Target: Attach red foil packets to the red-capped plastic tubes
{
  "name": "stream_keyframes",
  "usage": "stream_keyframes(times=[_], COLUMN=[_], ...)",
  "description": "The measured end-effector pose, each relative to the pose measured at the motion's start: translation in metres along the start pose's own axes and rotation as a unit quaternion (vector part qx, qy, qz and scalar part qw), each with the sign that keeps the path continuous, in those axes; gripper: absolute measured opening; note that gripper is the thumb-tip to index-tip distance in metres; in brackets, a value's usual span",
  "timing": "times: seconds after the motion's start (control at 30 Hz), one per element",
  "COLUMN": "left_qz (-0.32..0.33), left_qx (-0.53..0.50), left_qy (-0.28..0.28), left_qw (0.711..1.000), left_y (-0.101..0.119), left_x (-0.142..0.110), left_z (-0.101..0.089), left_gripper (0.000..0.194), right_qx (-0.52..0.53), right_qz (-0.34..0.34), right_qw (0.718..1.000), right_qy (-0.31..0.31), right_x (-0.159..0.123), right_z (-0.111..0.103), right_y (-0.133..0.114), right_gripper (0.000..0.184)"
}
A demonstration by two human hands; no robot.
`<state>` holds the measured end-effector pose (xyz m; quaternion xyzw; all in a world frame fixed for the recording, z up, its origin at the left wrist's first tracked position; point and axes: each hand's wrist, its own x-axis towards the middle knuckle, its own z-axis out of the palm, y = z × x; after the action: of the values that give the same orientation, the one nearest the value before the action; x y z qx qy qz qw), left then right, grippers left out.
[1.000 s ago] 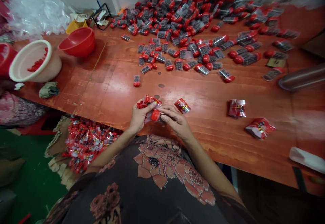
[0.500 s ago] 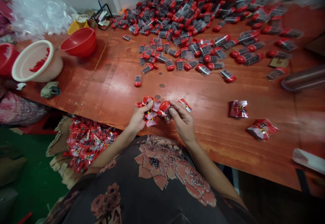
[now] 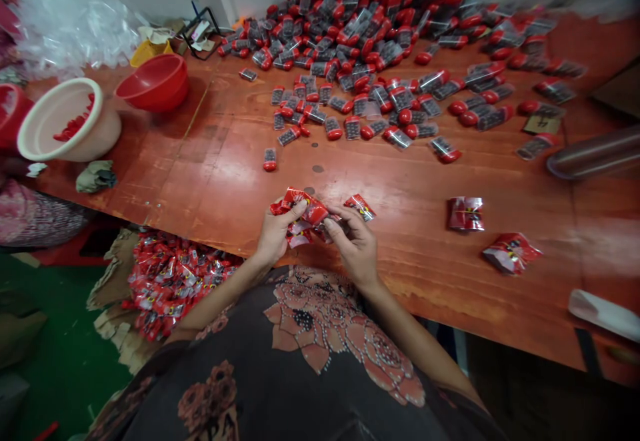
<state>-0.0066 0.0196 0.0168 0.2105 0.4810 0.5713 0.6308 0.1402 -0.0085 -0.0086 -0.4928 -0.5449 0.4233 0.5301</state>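
Observation:
My left hand (image 3: 275, 233) is closed on a bunch of glossy red printed plastic wrappers (image 3: 299, 231), its thumb pressed on top. Fingers pinched, my right hand (image 3: 356, 244) grips a small red-capped clear container (image 3: 316, 212) with dark contents. The container's red cap meets the wrappers and seems to be at or inside the mouth of one; its lower part is mostly covered by my fingers. Just beyond my right fingertips lies a loose red wrapper (image 3: 360, 206) on the table.
A large heap of red-capped containers (image 3: 345, 24) covers the back of the wooden table (image 3: 210, 174). Two red packets (image 3: 466, 214) lie at right. A white bowl (image 3: 113, 128) and red bowl (image 3: 155, 84) stand left. Filled red packets (image 3: 175, 281) are piled below the table's front edge.
My right hand has brought the red-capped container slightly left and against the wrappers in my left hand. The cap, plainly bare before, now looks partly covered by wrapper. The view has shifted slightly.

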Motion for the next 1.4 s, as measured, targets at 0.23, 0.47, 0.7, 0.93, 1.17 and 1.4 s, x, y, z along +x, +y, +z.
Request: stream_keyframes(times=[0.23, 0.47, 0.7, 0.93, 1.17, 1.4], left_qz=[0.026, 0.054, 0.005, 0.026, 0.05, 0.026], left_qx=[0.04, 0.048, 0.088, 0.069, 0.156, 0.109], left_qy=[-0.008, 0.007, -0.065, -0.021, -0.059, -0.069], left_qw=[0.999, 0.997, 0.994, 0.997, 0.985, 0.991], left_y=[0.001, -0.001, 0.006, 0.0, 0.005, 0.004], left_x=[-0.002, -0.005, -0.007, -0.005, -0.012, -0.009], left_z=[-0.001, 0.0, -0.004, -0.006, -0.002, -0.002], left_gripper=[0.018, 0.023, 0.025, 0.025, 0.025, 0.024], right_qx=[0.02, -0.001, -0.044, -0.028, -0.045, -0.023], right_qz=[0.019, -0.012, -0.073, -0.076, -0.057, -0.08], right_qw=[0.999, 0.999, 0.992, 0.996, 0.997, 0.996], right_qy=[-0.022, -0.033, -0.089, -0.049, 0.007, 0.02], right_x=[0.003, 0.001, 0.0, -0.002, -0.01, -0.009], right_z=[-0.003, -0.002, -0.004, -0.001, 0.005, 0.005], right_y=[-0.003, -0.002, -0.006, -0.01, -0.002, 0.003], right_gripper=[0.024, 0.023, 0.042, 0.028, 0.02, 0.034])
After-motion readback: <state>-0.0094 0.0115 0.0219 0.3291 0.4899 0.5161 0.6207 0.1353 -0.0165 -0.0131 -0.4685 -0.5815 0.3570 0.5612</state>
